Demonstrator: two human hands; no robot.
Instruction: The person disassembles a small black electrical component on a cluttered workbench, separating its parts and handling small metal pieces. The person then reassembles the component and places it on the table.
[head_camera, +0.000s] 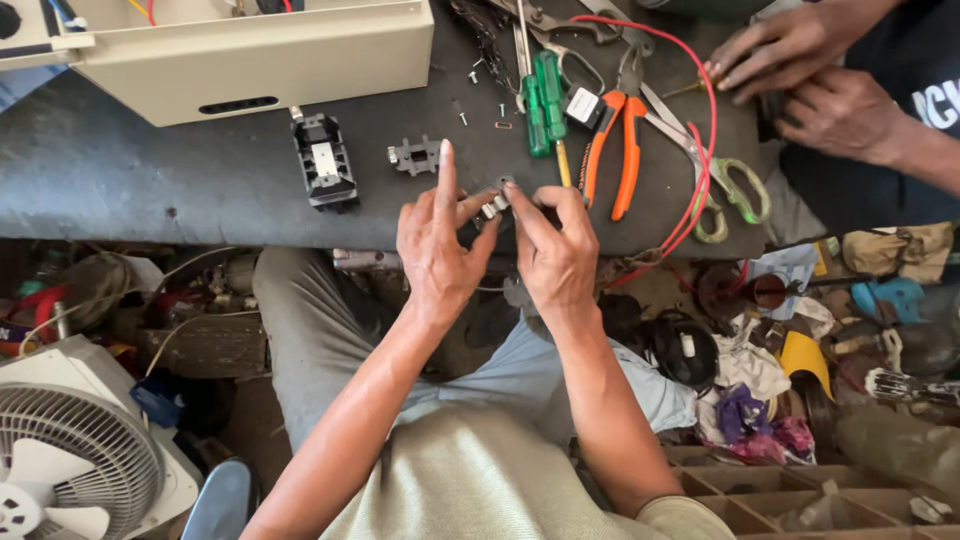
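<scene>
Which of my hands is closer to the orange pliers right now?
Right. The right hand sits just left of the orange pliers; the left hand lies farther left, beyond it.

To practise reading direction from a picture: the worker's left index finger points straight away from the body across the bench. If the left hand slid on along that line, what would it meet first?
Probably the small grey clip part just beyond the left hand, though it lies slightly left of the line.

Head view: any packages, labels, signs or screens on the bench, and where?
White label: small rectangular tag with dark print, on a black part among the tool handles, between the green screwdriver and the orange pliers.
Beige metal box: top left, no label showing.
No packages, signs or screens.
</scene>
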